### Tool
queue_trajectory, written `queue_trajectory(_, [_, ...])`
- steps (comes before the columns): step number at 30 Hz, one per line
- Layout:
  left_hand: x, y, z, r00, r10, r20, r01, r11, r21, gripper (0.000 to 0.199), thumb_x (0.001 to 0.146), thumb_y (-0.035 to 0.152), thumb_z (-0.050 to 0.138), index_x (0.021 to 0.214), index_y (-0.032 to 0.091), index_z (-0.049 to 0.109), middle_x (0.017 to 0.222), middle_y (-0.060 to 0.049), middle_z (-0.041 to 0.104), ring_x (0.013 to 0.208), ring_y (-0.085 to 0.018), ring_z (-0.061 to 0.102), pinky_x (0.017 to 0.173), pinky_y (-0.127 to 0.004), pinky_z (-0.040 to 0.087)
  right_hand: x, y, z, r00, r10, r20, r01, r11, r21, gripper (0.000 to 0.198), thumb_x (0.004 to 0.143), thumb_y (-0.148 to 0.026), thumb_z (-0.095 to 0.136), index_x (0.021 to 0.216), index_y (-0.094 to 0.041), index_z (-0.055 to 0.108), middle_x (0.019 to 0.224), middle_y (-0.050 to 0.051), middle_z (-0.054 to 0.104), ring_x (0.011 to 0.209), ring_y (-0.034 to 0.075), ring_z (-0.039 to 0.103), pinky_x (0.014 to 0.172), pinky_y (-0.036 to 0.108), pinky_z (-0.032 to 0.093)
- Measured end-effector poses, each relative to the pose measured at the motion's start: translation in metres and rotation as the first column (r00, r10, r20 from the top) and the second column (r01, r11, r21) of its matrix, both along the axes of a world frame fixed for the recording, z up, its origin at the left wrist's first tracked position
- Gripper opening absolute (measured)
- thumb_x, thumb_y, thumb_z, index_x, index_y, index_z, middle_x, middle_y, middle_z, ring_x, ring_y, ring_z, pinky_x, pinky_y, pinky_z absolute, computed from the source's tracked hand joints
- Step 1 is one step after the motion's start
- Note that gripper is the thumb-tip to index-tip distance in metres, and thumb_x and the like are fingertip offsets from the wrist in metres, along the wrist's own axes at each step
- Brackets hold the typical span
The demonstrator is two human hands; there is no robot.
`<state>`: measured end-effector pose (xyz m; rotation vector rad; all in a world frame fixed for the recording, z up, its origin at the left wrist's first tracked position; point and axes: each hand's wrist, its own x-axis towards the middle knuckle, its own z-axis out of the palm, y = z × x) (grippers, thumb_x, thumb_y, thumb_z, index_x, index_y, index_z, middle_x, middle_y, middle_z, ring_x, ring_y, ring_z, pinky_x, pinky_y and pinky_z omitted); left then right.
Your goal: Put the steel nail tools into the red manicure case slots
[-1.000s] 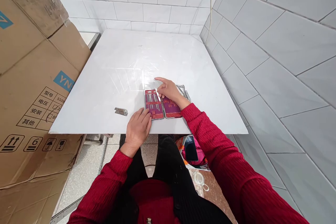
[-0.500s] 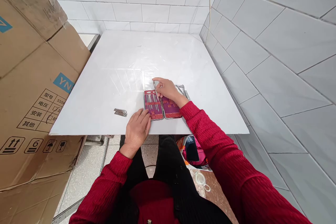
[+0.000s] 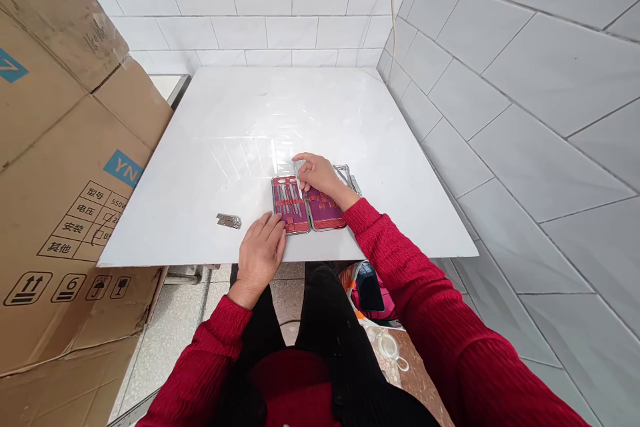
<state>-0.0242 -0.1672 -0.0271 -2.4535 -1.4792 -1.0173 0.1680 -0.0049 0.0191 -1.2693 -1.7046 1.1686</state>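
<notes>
On the left of the table (image 3: pixel 170 213), nail clippers (image 3: pixel 229 221) lie near the left hand (image 3: pixel 260 253), resting flat, fingers side by side, on the near-left corner of an open case (image 3: pixel 327 215) with a row of metal tools (image 3: pixel 287 197). Over its middle, the right hand (image 3: pixel 319 175) pinches a slim tool (image 3: pixel 297 167), shiny metal items (image 3: pixel 355 184) just beyond the wrist.

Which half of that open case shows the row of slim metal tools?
The left half, by the left hand; the right half, where visible, shows purple lining instead.
</notes>
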Motion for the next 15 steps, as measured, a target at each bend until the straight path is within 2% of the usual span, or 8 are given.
queue_trajectory(5, [0.0,0.0,-0.001,1.0,0.01,0.005,-0.01,1.0,-0.001,0.025,0.102,0.019,0.05,0.121,0.02,0.067,0.129,-0.01,0.071,0.13,-0.029,0.061,0.105,-0.049,0.054,0.0,-0.003,0.004,0.998,-0.035,-0.05,0.035,0.999,-0.004,0.043,0.076,-0.001,0.055,0.116,-0.014,0.065,0.058,-0.006,0.066,0.046,0.012,0.063,0.052,0.021,0.052])
queue_trajectory(15, [-0.002,0.003,0.001,1.0,0.009,-0.024,-0.009,1.0,0.0,0.025,0.101,0.018,0.052,0.121,0.019,0.068,0.128,-0.011,0.072,0.128,-0.03,0.062,0.103,-0.05,0.054,0.002,0.007,-0.008,0.985,-0.045,-0.164,0.044,0.999,-0.013,0.04,0.076,-0.004,0.058,0.114,-0.016,0.064,0.056,-0.007,0.066,0.045,0.011,0.062,0.051,0.019,0.051])
